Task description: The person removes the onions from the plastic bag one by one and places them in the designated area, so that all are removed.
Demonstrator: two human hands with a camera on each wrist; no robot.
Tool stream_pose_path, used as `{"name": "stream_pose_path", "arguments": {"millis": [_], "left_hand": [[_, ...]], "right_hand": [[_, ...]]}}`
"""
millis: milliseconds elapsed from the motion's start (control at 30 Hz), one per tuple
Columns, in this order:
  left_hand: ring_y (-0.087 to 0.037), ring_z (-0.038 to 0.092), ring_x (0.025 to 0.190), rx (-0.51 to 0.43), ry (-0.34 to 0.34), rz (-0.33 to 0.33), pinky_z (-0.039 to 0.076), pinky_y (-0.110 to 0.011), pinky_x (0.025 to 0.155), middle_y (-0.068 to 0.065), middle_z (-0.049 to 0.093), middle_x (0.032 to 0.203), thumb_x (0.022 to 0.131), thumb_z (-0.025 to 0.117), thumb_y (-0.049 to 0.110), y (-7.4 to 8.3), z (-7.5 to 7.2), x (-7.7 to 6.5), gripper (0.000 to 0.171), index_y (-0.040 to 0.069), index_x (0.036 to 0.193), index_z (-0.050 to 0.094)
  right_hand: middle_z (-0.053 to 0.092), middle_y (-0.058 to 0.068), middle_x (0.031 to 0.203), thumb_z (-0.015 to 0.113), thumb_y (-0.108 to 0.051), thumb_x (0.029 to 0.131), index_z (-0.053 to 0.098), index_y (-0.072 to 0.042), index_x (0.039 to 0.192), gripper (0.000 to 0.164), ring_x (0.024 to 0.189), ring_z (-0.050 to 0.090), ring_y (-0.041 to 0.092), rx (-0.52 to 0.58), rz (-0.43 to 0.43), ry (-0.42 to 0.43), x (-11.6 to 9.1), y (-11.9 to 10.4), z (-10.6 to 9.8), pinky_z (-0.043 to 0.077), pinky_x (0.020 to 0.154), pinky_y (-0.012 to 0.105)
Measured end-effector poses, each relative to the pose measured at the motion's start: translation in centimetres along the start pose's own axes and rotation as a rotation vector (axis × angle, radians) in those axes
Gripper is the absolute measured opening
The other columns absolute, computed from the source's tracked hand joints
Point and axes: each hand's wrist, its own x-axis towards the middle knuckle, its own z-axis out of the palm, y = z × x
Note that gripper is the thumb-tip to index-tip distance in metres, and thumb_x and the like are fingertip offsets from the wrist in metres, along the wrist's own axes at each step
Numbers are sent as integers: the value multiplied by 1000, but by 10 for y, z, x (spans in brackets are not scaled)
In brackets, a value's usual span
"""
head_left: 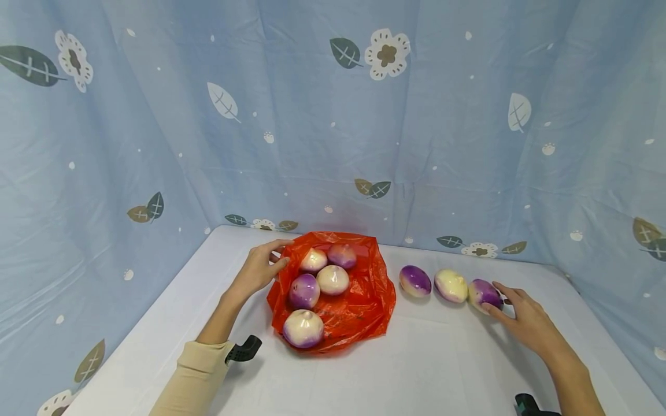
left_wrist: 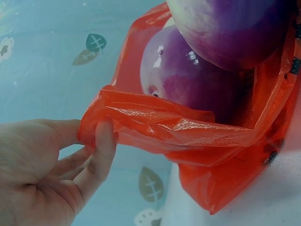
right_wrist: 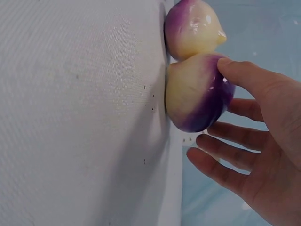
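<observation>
A thin red plastic bag lies spread with its mouth up, several purple-and-white turnips inside. At its left rim my left hand pinches the edge of the plastic; the left wrist view has the fold between thumb and fingers. To the right, my right hand holds the rightmost turnip of a short row. In the right wrist view the thumb lies on its purple side, with the index finger behind it and the other fingers spread loosely. This turnip touches its neighbour.
Left of the held turnip, a mostly white turnip and a purple one sit on the white table. A blue patterned curtain hangs behind the table and along its sides.
</observation>
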Motion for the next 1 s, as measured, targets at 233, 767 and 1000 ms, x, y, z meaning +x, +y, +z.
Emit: {"name": "stream_pose_path", "arguments": {"millis": [233,767,1000], "left_hand": [[-23,70,79,-8,-4,-1,62,-36,59,-22,66,115,93,63,5,0,0,0,41,8,134,58],[-22,69,77,-8,5,14,61,-35,58,-21,66,112,92,64,4,0,0,0,41,7,132,60],[-21,68,76,-7,12,16,61,-33,57,-21,67,110,92,64,4,0,1,0,40,7,132,60]], "right_hand": [[48,39,127,60,-52,93,41,5,142,77,110,53,58,-8,-1,3,0,0,1,47,82,72],[53,37,124,67,-42,91,49,2,137,66,102,59,55,7,-100,116,-6,-12,-10,50,80,69],[56,34,122,73,-37,87,53,-1,134,63,102,59,53,22,-168,191,-9,-25,-17,48,80,70]]}}
